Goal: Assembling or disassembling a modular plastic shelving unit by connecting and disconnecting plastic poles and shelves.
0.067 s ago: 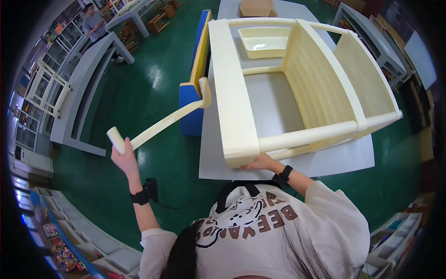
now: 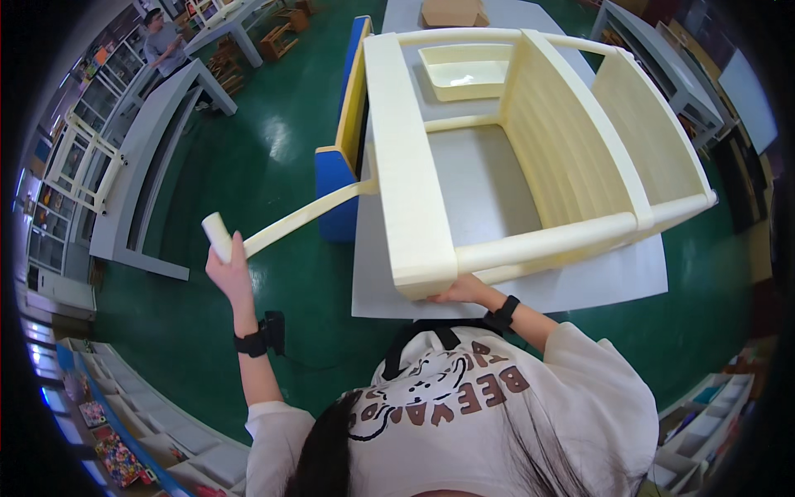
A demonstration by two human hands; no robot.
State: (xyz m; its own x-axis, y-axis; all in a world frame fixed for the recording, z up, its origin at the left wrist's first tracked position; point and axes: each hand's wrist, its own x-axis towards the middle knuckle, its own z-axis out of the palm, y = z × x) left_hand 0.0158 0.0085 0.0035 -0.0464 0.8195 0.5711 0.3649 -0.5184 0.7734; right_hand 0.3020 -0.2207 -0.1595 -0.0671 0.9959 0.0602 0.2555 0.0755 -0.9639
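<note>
Big pale table (image 2: 580,287) w/ big cream frame (image 2: 556,157) sitting on it. Long cream bar (image 2: 306,218) is L of the frame, far end up close by its side. L hand (image 2: 231,272) is curled round the bar's near end. R hand (image 2: 461,289) touches the frame's near L corner; it's partly hid, can't tell how open.

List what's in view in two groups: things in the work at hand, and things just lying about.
In the work:
- cream bar, in the left hand
- large cream frame, right hand at its near corner
- pale table beneath

Apparently lying about:
- brown cardboard
- wooden stool
- blue-and-yellow panel, cream bin: not in hand; may belong
</note>
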